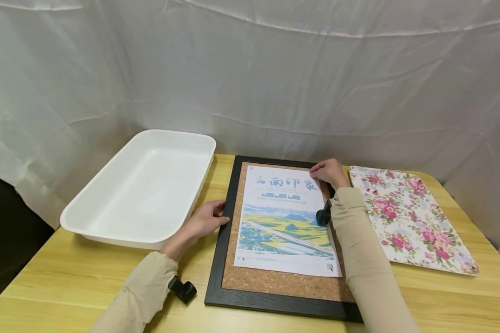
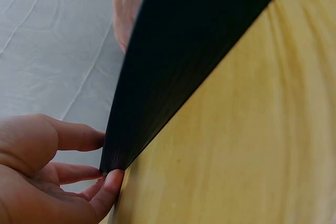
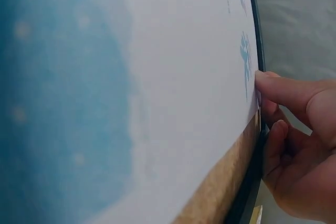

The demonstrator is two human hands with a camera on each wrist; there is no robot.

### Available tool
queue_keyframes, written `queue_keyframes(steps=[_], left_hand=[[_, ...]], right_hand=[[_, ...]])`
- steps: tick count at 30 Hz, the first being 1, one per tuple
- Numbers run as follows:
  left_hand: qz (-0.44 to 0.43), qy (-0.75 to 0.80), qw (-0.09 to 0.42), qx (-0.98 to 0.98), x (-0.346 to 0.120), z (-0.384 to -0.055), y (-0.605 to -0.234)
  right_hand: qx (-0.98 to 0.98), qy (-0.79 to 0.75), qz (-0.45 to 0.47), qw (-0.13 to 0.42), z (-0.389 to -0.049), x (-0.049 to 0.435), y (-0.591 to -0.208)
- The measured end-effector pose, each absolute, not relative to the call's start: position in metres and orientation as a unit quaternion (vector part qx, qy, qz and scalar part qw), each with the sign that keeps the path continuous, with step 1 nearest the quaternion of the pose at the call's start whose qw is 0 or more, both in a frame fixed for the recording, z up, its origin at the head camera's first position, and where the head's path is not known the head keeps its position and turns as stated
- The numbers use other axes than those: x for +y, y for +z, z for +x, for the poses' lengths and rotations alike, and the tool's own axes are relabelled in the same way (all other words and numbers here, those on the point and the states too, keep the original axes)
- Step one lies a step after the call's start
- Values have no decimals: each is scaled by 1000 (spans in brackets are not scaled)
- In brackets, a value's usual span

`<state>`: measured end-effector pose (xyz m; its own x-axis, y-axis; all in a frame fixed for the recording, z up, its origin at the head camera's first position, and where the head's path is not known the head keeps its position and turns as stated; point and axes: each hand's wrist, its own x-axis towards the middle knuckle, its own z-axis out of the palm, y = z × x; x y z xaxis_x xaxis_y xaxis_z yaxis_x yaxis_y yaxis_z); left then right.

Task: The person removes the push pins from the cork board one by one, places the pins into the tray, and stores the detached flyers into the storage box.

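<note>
A black-framed cork board (image 1: 258, 282) lies on the table with a printed paper poster (image 1: 283, 231) on its cork. The poster shows a blue and yellow landscape under large blue characters. My right hand (image 1: 331, 172) pinches the poster's top right corner; in the right wrist view the thumb (image 3: 283, 90) presses on the paper, with the other fingers curled beside the frame. At the board's left side my left hand (image 1: 206, 218) holds the black frame's edge (image 2: 157, 77) between thumb and fingertips. The poster's right edge is partly hidden by the right forearm.
A deep white plastic tray (image 1: 137, 185) stands left of the board, close to my left forearm. To the right lies a flower-patterned tray or board (image 1: 404, 203). Grey curtain cloth (image 1: 275, 83) hangs behind the wooden table (image 1: 66, 282).
</note>
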<state>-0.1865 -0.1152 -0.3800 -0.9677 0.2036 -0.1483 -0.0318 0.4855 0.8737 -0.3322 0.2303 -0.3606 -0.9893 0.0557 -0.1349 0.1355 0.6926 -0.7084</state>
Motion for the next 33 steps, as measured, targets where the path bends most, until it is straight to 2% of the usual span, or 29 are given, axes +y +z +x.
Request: queue_keyframes(steps=[13, 21, 33], left_hand=[[48, 505, 116, 854, -115, -186, -380], [46, 506, 113, 854, -114, -187, -379], [49, 506, 113, 853, -114, -186, -379]], right_hand=[[912, -402, 73, 39, -337, 232, -368], [930, -363, 51, 22, -337, 230, -367], [938, -340, 54, 38, -337, 224, -367]])
